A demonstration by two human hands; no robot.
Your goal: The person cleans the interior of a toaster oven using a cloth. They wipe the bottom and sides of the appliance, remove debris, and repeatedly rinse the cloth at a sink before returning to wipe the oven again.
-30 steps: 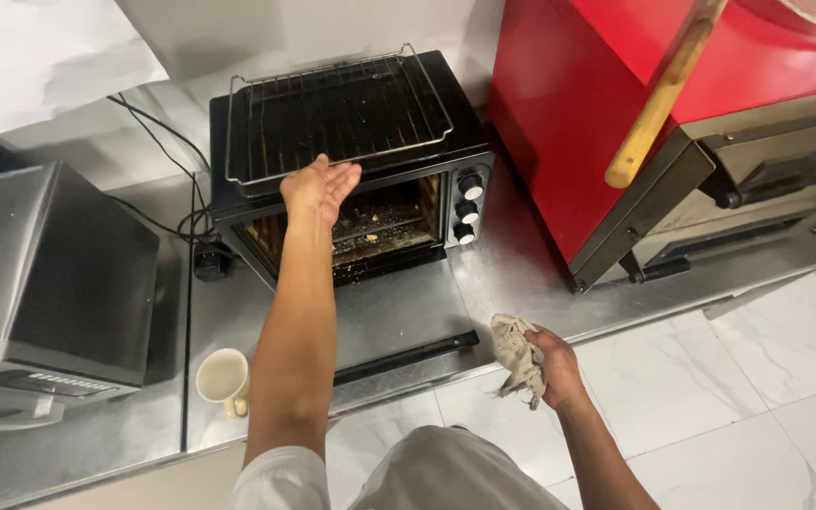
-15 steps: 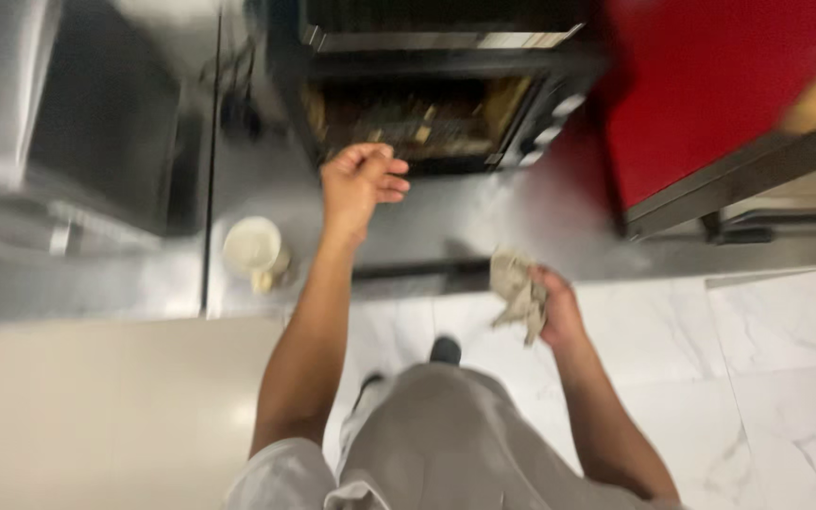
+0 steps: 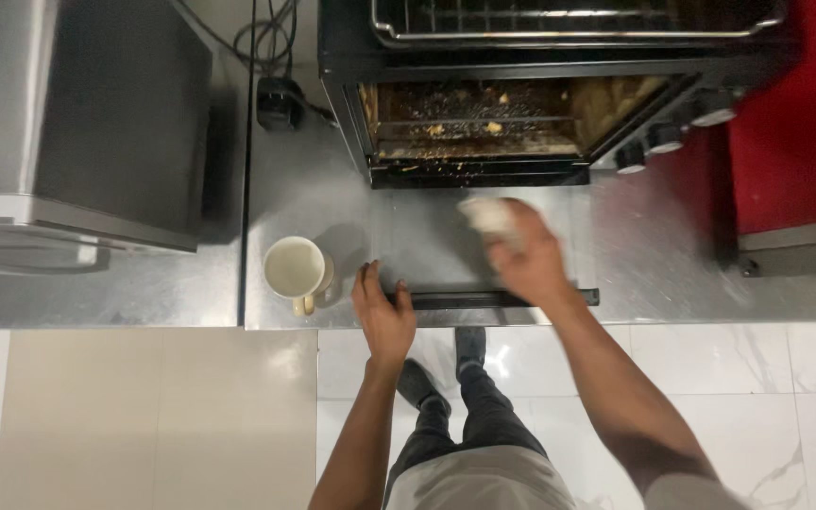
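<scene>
A black countertop oven [image 3: 521, 57] stands open on a steel counter [image 3: 672, 255], its inside crusted with brown residue and crumbs. Its glass door [image 3: 436, 246] lies folded down flat toward me. My left hand [image 3: 382, 310] rests on the door's front edge by the black handle [image 3: 484, 298], fingers spread. My right hand [image 3: 521, 253] is over the door's inner face, shut on a pale crumpled cloth [image 3: 485, 213], and looks blurred. A wire rack [image 3: 569, 19] sits on top of the oven.
A white mug [image 3: 295, 268] stands on the counter just left of the door. A steel appliance [image 3: 77, 123] fills the left side, a red oven [image 3: 795, 113] the right. A plug and cables [image 3: 278, 94] lie behind. White marble-look floor tiles are under my feet.
My left hand came down from the oven's top to the door's front edge. My right hand rose with the cloth from beside my hip onto the open door. The view moved closer.
</scene>
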